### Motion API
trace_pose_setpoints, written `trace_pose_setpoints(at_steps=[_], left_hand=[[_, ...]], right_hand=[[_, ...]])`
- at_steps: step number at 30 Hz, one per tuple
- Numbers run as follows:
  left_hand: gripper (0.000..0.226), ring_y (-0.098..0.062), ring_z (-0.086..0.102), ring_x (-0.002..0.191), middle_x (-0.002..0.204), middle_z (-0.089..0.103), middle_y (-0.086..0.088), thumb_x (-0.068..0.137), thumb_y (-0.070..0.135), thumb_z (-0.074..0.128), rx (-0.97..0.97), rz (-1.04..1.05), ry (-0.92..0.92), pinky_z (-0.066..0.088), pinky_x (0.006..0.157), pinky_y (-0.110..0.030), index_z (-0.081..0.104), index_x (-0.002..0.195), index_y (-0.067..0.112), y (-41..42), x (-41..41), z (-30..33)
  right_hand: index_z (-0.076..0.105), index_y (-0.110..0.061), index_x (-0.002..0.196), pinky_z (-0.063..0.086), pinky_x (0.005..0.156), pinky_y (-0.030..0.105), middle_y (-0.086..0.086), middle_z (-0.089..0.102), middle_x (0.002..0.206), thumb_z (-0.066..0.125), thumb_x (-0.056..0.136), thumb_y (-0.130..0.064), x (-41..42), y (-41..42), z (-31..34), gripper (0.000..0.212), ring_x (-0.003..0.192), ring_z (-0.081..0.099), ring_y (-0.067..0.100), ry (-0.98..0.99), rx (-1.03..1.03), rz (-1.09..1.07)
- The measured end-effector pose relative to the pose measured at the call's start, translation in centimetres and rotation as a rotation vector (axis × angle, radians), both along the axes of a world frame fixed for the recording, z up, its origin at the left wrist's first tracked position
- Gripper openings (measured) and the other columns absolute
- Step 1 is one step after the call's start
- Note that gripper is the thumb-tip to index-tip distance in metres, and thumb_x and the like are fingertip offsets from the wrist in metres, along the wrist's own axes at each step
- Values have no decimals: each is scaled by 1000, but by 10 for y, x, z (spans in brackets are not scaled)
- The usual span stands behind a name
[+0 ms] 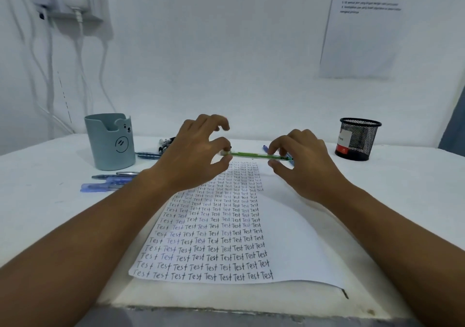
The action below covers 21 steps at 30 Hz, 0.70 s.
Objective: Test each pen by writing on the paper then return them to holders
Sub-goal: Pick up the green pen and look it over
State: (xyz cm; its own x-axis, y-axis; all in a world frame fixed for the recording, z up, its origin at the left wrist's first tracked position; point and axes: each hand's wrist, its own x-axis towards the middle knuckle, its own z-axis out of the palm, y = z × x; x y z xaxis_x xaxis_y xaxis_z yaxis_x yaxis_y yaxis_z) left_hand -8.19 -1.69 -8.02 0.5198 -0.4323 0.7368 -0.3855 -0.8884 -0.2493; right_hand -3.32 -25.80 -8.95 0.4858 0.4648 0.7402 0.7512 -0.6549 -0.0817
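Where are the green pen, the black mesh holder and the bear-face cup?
green pen (251, 155), head view, mid-barrel
black mesh holder (362, 139), head view, front wall
bear-face cup (113, 148), head view, front wall

— Worn on the head, looking forward and down over the worktop (377, 201)?
— Yes; close above both forearms, facing the wall (226, 50) behind, wide-angled. Only the one view, nothing shared.
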Motion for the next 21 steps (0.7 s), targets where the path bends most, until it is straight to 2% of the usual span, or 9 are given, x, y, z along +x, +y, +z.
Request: trace_pose_setpoints(at_steps=[4,7,9,12,14,17,21], left_hand=[[32,-20,52,98,103,59,-2,87,37,50,80,-25,8,43,77,-36,71,82,14,-11,-12,11],[32,-23,55,94,99,60,-2,86,34,48,175,-63,-39,45,73,-37,70,77,14,-38,-23,32],[31,-25,57,87,95,61,-3,85,33,47,219,-90,-59,46,70,-36,69,75,14,-64,-29,40],[33,-26,57,72,81,63,-2,85,33,43,183,-123,-11,45,62,-35,69,76,14,-107,-36,42],[33,-26,56,65,72,62,-2,85,33,43,138,-179,26,42,59,-33,67,76,13,-141,-42,40],[29,-27,54,62,67,59,-4,85,28,46,101,-266,43,43,57,-33,65,75,10,-195,-57,34],[35,-32,56,65,67,59,-8,84,29,39,130,-379,73,47,59,-39,64,74,7,-267,-85,19]], right_hand=[[68,-21,95,26,77,33,-4,57,85,64,81,-18,-15,-16,9,15,84,51,20,-111,-76,-1],[68,-20,92,31,72,34,-5,57,83,60,79,-21,-31,-43,29,16,80,50,19,-180,-78,-10],[67,-19,93,35,75,36,-6,56,83,54,82,-27,-44,-69,38,19,82,51,22,-199,-93,-33],[65,-18,96,24,79,30,-4,58,87,56,82,-25,-68,-116,41,18,92,47,20,-217,-148,-124],[66,-16,96,21,79,29,-3,59,88,60,82,-23,-90,-151,41,17,91,47,21,-239,-186,-207],[66,-17,96,18,77,27,-3,57,86,60,83,-22,-126,-201,38,15,87,46,19,-227,-190,-294],[65,-17,96,19,79,27,-11,48,86,59,84,-23,-181,-266,18,14,88,45,18,-178,-183,-408]])
